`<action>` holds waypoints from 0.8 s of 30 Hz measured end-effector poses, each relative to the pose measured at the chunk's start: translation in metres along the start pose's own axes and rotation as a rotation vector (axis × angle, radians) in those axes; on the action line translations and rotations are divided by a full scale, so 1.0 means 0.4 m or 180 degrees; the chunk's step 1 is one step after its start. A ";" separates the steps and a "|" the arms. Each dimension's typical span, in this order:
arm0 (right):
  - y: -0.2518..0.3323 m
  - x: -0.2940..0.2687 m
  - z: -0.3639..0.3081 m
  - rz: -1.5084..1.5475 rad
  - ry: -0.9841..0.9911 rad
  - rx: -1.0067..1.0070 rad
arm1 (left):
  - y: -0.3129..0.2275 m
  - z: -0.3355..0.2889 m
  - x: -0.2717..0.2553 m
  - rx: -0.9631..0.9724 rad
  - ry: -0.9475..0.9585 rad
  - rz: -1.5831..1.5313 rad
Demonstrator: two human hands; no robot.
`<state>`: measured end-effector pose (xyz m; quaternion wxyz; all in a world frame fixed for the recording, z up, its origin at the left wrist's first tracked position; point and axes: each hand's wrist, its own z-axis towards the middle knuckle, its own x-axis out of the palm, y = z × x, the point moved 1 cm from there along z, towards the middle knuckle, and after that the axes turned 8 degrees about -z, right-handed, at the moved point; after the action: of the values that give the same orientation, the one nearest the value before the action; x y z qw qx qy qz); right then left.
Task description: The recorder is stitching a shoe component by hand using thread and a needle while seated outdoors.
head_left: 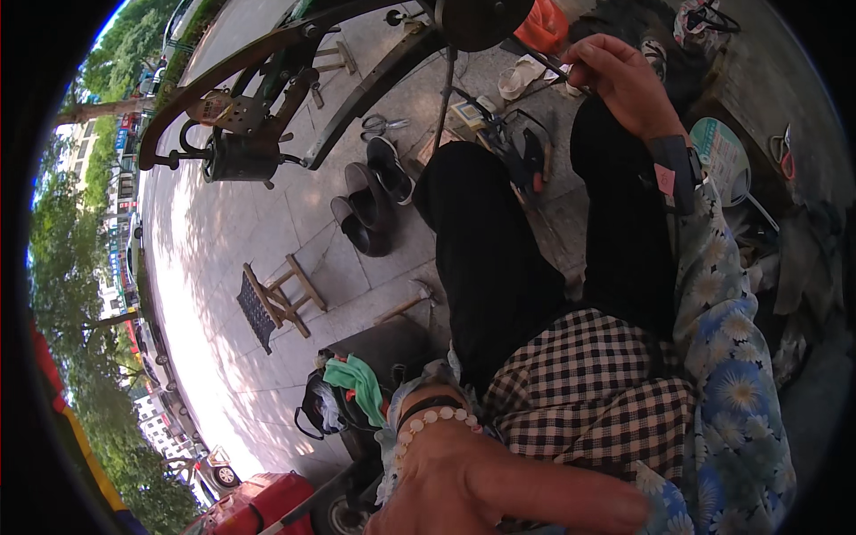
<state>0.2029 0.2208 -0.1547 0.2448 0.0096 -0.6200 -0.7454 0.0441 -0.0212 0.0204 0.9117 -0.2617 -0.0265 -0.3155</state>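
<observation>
My right hand point(615, 80) is raised at the far side, beyond my right knee. Its thumb and fingers are closed in a pinch beside a thin dark rod point(546, 64) that runs toward the machine's wheel; what the fingertips hold is too small to make out. The old metal sewing machine point(245, 152), with a long curved arm and a dark cylinder at its end, reaches across the upper left. Close up at the lower edge, my left hand point(508, 477) wears a beaded bracelet point(437, 419). One digit stretches out to the right; its other fingers are cut off by the edge.
Dark shoes point(364, 209), scissors point(385, 125), a hammer point(406, 303) and a folding stool point(281, 299) lie on the paving. A black bag point(321, 406) with green cloth point(357, 383) stands at lower left. Red-handled scissors point(786, 153) and a round fan point(720, 156) are at right.
</observation>
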 end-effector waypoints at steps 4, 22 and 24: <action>0.004 -0.048 -0.019 -0.0104 -0.0129 -0.0073 | 0.028 0.060 -0.055 -0.0660 0.0064 -0.1520; 0.016 -0.025 -0.020 0.0098 -0.0188 0.0206 | 0.159 -0.075 -0.134 -0.2735 -0.2005 -0.0390; 0.015 -0.012 -0.017 0.0107 -0.0201 0.0200 | 0.154 -0.079 -0.135 -0.2744 -0.2061 -0.0246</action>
<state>0.2113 0.2156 -0.1522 0.2371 -0.0167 -0.6506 -0.7213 0.0336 0.0343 -0.0465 0.6546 -0.6948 -0.1838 -0.2343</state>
